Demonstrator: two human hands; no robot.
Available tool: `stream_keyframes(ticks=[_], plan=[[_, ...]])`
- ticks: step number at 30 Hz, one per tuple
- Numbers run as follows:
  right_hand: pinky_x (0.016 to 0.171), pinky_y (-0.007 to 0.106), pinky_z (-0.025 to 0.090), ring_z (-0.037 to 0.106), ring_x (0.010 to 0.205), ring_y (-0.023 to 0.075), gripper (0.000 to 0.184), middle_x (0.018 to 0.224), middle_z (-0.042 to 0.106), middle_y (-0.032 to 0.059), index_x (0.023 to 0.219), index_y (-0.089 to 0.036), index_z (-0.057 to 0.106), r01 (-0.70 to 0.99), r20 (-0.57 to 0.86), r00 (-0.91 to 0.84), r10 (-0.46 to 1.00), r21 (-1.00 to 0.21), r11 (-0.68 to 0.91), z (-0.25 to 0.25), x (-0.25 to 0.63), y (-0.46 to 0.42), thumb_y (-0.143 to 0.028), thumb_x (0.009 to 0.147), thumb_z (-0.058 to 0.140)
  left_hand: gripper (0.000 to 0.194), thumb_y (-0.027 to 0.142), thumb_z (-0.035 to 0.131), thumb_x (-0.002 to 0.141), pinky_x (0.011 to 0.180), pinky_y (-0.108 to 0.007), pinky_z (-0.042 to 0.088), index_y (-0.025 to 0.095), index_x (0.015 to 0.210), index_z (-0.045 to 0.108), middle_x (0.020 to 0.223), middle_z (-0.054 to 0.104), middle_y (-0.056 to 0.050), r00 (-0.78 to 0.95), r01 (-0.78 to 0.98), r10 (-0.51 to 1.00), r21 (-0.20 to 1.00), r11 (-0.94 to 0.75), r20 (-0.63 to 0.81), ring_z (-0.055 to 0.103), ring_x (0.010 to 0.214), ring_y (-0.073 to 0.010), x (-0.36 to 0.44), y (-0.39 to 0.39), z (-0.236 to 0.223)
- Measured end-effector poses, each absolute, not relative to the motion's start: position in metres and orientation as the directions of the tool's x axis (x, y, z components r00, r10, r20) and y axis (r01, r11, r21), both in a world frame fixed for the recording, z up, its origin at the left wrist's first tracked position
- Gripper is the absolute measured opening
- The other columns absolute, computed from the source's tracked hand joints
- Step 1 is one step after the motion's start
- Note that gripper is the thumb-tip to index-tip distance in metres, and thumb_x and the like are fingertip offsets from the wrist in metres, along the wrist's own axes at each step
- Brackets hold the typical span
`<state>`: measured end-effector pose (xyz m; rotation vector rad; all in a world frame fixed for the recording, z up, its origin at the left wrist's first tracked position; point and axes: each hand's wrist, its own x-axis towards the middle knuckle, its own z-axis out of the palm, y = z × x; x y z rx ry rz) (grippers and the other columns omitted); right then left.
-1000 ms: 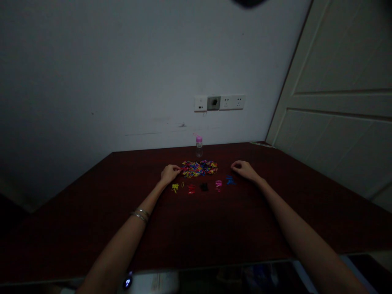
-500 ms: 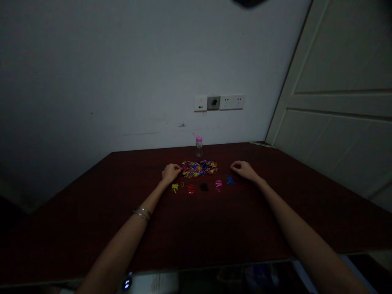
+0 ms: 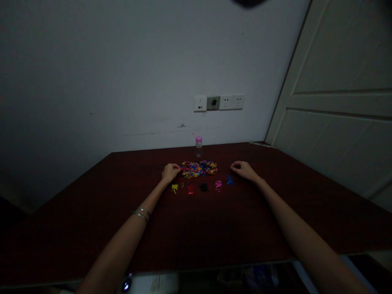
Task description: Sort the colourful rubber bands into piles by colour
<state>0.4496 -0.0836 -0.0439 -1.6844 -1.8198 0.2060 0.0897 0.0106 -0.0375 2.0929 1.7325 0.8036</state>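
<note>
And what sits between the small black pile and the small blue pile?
In the head view, a small pink pile lies between them, with the black pile to its left and the blue pile to its right, near the right hand.

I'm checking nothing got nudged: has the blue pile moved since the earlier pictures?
No; the blue pile keeps its place below the sockets, with no visible shift either way.
</note>
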Motion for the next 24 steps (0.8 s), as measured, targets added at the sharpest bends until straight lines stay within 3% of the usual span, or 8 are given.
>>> stream_keyframes(ticks=[11, 24], plan=[[0.072, 0.027, 0.045, 0.061, 0.076, 0.0179, 0.019, 0.084, 0.068, 0.006, 0.077, -0.015, 0.066, 0.841, 0.364, 0.019, 0.931, -0.51, 0.183, -0.045, 0.45, -0.082, -0.024, 0.072, 0.05, 0.017, 0.027, 0.061, 0.064, 0.053, -0.021, 0.035, 0.014, 0.07, 0.07, 0.062, 0.063, -0.003, 0.167, 0.609, 0.922, 0.699, -0.375, 0.35, 0.054, 0.059, -0.013, 0.089, 0.019, -0.04], [0.073, 0.027, 0.045, 0.061, 0.077, 0.0176, 0.019, 0.083, 0.067, 0.0054, 0.078, -0.016, 0.066, 0.85, 0.355, 0.004, 0.935, -0.495, 0.184, -0.047, 0.451, -0.08, -0.024, 0.072, 0.05, 0.025, 0.034, 0.063, 0.062, 0.053, -0.023, 0.037, 0.011, 0.069, 0.069, 0.063, 0.064, -0.007, 0.253, 0.407, 0.851, 0.748, -0.525, 0.46, 0.054, 0.057, -0.0139, 0.102, -0.017, 0.019]])
